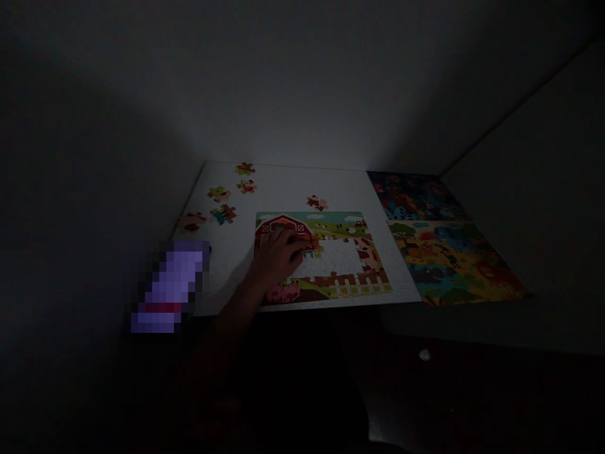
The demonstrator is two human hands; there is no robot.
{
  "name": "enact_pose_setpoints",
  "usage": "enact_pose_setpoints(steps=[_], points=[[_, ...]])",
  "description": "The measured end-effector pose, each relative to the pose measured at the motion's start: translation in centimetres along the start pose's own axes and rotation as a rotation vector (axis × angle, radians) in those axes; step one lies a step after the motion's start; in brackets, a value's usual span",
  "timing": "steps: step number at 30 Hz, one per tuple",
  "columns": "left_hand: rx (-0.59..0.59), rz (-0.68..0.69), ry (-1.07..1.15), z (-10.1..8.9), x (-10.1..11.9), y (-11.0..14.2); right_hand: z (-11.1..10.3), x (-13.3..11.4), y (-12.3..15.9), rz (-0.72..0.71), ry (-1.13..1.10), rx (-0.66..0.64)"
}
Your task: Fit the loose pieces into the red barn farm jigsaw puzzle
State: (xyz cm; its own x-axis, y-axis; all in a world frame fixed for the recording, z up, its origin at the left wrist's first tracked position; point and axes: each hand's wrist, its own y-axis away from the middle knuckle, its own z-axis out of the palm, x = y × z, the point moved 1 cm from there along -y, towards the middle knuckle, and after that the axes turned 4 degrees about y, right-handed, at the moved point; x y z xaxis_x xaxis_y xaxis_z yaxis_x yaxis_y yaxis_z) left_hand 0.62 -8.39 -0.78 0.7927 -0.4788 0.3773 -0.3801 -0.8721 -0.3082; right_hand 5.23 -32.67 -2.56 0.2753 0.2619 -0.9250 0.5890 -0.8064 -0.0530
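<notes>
Dim light, jigsaw puzzle (338, 226) lying flat on a white table (283, 189). Top, right and bottom edges joined up: red barn roof, green hills, cows, white fence, pink pig low on the left. Left edge partly under the hand, so cannot vouch for it. Middle unfilled, table showing through. Six loose pieces counted outside: a cluster of five toward the table's far left, plus a lone cow piece (317, 202) just beyond the puzzle's top edge. Judged well over half done, the inner pieces remaining. Left hand (280, 253) rests palm down over the puzzle's left part, fingers bent, fingertips at an orange-yellow piece (316, 244) by the gap's left side; cannot tell whether pinching it or only touching. Gap just right of these fingertips; loose cluster farther off, beyond and left of the hand. Right hand out of sight, state unknown.
</notes>
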Motion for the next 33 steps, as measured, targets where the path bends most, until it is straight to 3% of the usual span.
enact_pose_setpoints(steps=[17,22,28,33], points=[[-0.03,-0.036,-0.019,-0.1,0.2,0.0,0.2,1.5,-0.4,-0.003,-0.028,-0.044],[-0.022,-0.017,-0.016,-0.2,0.1,0.0,0.8,2.6,-1.0,-0.088,-0.067,-0.035],[0.003,-0.024,-0.025,-0.2,0.2,0.0,0.4,3.5,-1.0,-0.106,-0.068,0.071],[0.018,-0.015,-0.022,-0.2,0.3,0.1,1.6,2.8,-0.2,-0.165,-0.07,0.018]])
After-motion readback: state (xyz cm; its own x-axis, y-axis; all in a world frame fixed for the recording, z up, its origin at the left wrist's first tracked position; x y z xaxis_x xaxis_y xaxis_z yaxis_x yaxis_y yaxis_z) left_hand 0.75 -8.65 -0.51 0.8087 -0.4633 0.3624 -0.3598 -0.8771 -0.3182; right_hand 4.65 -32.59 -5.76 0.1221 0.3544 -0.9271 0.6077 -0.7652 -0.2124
